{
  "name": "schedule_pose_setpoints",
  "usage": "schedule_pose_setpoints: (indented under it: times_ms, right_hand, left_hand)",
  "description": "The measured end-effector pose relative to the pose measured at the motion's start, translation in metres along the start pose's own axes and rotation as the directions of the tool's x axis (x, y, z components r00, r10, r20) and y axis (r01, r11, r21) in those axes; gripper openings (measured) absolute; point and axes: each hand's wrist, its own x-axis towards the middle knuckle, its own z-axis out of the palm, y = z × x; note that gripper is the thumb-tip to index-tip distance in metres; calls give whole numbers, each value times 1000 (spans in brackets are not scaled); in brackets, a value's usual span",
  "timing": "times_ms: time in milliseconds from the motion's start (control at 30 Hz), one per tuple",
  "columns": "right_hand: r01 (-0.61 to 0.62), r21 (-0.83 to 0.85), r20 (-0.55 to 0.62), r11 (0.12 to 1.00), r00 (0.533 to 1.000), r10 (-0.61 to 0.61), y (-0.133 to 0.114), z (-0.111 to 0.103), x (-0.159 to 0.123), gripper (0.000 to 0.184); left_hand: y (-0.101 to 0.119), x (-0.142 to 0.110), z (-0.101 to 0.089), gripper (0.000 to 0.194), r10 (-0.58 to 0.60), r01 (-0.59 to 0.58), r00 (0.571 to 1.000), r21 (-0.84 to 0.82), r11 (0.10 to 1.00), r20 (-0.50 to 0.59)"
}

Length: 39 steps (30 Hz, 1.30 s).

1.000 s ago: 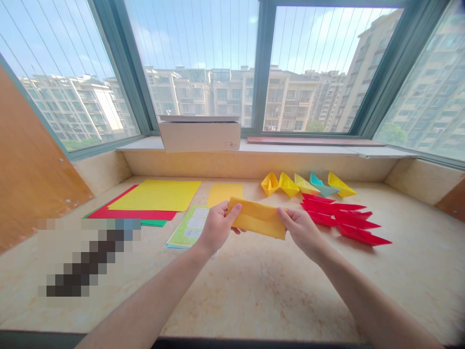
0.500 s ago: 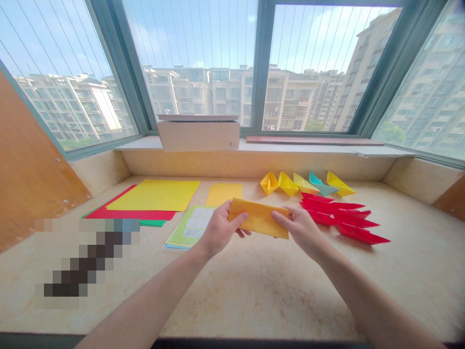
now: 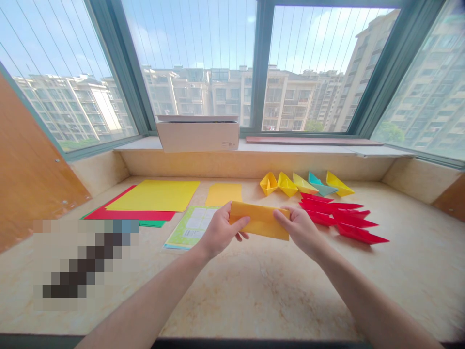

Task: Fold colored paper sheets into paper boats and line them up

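A folded orange-yellow sheet of paper (image 3: 262,220) is held a little above the marble counter (image 3: 254,291) by both hands. My left hand (image 3: 218,231) pinches its left end, thumb lying across the front. My right hand (image 3: 300,230) pinches its right end in the same way. Behind it, a flat orange sheet (image 3: 224,194) lies on the counter.
Folded paper boats (image 3: 301,184), yellow and teal, stand in a row at the back right, with red folded boats (image 3: 341,218) in front of them. Yellow, red and green sheets (image 3: 145,201) lie at the left, beside a green paper pack (image 3: 191,225). A cardboard box (image 3: 199,133) sits on the sill.
The folded sheet has been pressed flatter and narrower and now sits more level. Both thumbs have slid slightly inward along it.
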Motion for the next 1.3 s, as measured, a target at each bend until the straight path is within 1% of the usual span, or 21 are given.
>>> schedule_pose_setpoints:
  times_ms: [67, 133, 267, 367, 500, 633, 700, 800, 967, 1100, 1200, 1300]
  right_hand:
    - [17, -7, 35, 1000, 999, -16, -5, 1, -1, 42]
    - [16, 7, 46, 1000, 999, -16, -8, 2, -2, 42]
    - [-11, 40, 17, 999, 1000, 10, -7, 3, -2, 41]
    - [-9, 55, -9, 998, 1000, 9, -5, 3, -1, 40]
    - [30, 112, -1, 993, 1000, -30, -3, 4, 0, 36]
    - [74, 146, 49, 986, 995, -82, -2, 4, 0, 30]
    - [97, 132, 38, 986, 994, -102, -2, 3, 0, 26]
    - [111, 148, 9, 983, 993, -114, -4, 0, 0, 23]
    - [92, 317, 57, 944, 992, -116, -7, -4, -1, 20]
    - [56, 453, 55, 890, 994, -91, -10, -4, -2, 8]
    - [-3, 523, 52, 853, 998, -28, -13, -5, -3, 4]
    - [-16, 587, 25, 809, 1000, 1, -16, -6, -2, 3]
  left_hand:
    - [0, 0, 0, 32, -4, 5, 1000, 15, 1000, -20]
    - [0, 1, -1, 33, -4, 4, 1000, 22, 1000, -29]
    - [1, 0, 0, 33, 1, -1, 1000, 11, 1000, 3]
    - [1, 0, 1, 34, -9, 10, 999, -28, 1000, 31]
    - [0, 0, 1, 30, -34, 37, 999, -90, 995, 34]
    - [0, 2, -1, 28, -49, 46, 999, -121, 992, -20]
    - [1, 3, -3, 28, -54, 48, 998, -133, 990, -37]
    - [2, 4, -4, 28, -57, 53, 998, -157, 986, -21]
    - [2, 4, -5, 31, -75, 77, 997, -273, 959, 21]
    - [0, 3, -5, 28, -98, 110, 994, -397, 911, 48]
    - [-1, 2, -4, 27, -68, 97, 995, -485, 869, 77]
    - [-1, 0, -2, 22, -31, 84, 994, -523, 848, 108]
